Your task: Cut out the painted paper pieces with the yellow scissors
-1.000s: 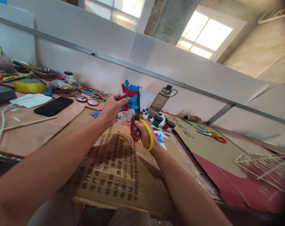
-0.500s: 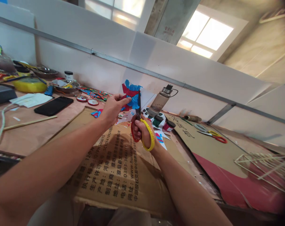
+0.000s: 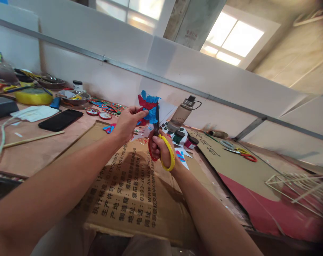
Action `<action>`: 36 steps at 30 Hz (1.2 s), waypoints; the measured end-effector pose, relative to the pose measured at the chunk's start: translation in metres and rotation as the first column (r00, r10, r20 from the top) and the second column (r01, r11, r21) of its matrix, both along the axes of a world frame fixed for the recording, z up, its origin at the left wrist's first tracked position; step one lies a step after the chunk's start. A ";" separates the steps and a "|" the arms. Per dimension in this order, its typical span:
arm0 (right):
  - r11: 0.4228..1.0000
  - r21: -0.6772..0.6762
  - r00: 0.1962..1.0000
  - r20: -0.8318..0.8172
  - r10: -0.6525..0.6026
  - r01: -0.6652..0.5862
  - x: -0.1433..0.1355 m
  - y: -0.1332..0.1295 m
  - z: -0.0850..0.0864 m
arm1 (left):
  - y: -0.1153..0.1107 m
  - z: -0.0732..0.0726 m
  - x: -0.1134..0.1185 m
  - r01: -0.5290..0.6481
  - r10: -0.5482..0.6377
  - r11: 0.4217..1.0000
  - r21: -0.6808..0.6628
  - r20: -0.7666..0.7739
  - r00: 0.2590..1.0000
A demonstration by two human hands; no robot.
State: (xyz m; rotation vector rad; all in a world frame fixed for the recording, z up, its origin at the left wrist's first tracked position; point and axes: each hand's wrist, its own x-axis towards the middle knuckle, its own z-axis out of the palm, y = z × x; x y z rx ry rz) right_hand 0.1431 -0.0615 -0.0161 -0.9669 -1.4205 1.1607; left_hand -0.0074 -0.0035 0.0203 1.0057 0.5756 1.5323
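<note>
Scissors point(image 3: 161, 142) blades half hidden in painted paper point(image 3: 149, 106); right hand point(image 3: 161, 151) covers handles.

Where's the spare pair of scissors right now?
In the head view, the spare scissors lie on the cardboard at the right, beyond the right hand, right of the water bottle.

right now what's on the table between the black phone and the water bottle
In the head view, between the black phone and water bottle: two round tins and painted paper strips.

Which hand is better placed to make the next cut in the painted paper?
Right hand: it grips the scissors, blades at the painted paper. Left hand only holds it.
</note>
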 end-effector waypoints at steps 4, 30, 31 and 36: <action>1.000 0.002 1.000 0.004 -0.005 0.005 0.000 0.000 0.000 | 0.001 -0.001 0.000 0.001 -0.001 1.000 0.014 0.000 1.000; 1.000 0.013 1.000 -0.007 -0.005 0.005 -0.001 0.001 -0.001 | 0.000 0.000 0.000 -0.008 0.008 0.999 0.034 -0.012 1.000; 1.000 0.011 1.000 -0.004 -0.007 0.007 -0.001 0.001 0.000 | 0.000 0.000 0.000 -0.005 0.005 0.999 0.037 -0.009 1.000; 1.000 0.005 1.000 0.006 -0.017 0.017 0.000 0.001 -0.001 | 0.001 -0.001 0.000 -0.011 0.010 0.999 0.043 0.001 1.000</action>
